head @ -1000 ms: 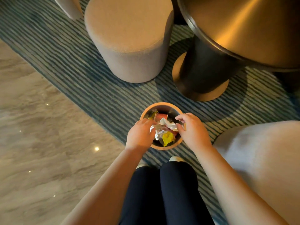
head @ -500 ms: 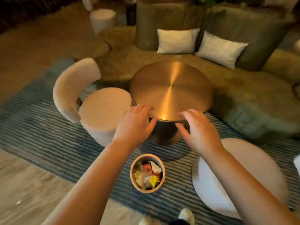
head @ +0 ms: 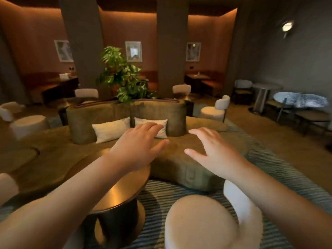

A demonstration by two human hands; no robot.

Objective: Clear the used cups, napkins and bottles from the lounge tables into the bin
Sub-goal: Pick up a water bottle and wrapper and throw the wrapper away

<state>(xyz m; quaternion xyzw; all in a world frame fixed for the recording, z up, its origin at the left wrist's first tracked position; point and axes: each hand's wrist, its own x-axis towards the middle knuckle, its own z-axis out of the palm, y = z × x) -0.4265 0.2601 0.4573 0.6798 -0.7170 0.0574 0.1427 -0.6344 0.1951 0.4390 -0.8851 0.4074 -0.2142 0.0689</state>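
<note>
Both hands have lifted from the bin, which is now out of view.
Spread and holding nothing, the left hand point(head: 138, 146) and right hand point(head: 213, 153) hover; a brass table point(head: 118, 193) lies under the left forearm, a pale chair point(head: 201, 223) beside it, a green sofa point(head: 179, 168) beyond.

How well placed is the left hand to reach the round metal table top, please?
Probably yes: the left hand hovers open over the far edge of the round metal table, holding nothing, and nothing visible lies between them.

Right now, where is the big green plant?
In the head view the plant stands near the middle, a bit left, far across the room. It rises just behind the back of the green sofa, above the two white pillows.
</note>
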